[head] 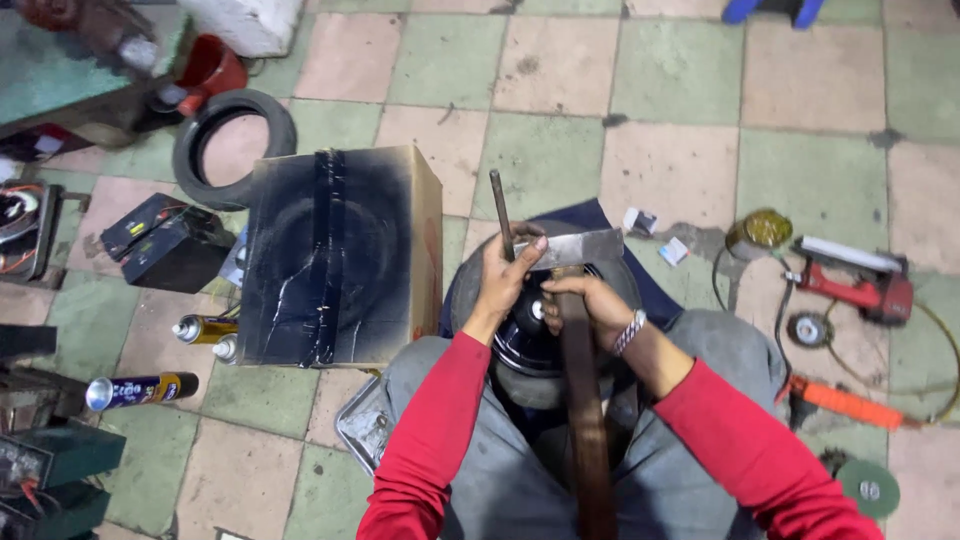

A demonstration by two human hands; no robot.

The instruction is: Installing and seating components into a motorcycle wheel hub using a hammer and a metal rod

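- The left hand [507, 272] is curled tight round a thin, rusty metal rod [501, 212], holding it nearly upright, its tip pointing to the far side.
- The right hand [590, 303] is closed on the top of a long, dark wooden handle [583, 400], just under a flat, grey steel hammer head [578, 249]; a metal bracelet [629, 331] sits on that wrist.
- Both forearms, in red sleeves, reach forward from the near edge and meet over the lap.
- The hammer head lies crosswise, touching the rod and the left thumb.
- Under both hands sits a round, dark, shiny wheel [527, 335], held between the knees in grey trousers.
- A blue cloth [583, 216] lies on the floor beyond the wheel.
- To the left stands a box [340, 255], blackened with spray paint, its edges bare brown.
- Spray cans [140, 389] lie near left on the checked tile floor [680, 90]; a tyre [233, 145] lies far left.
- A red power tool [858, 283] and a round tin [759, 233] lie to the right.
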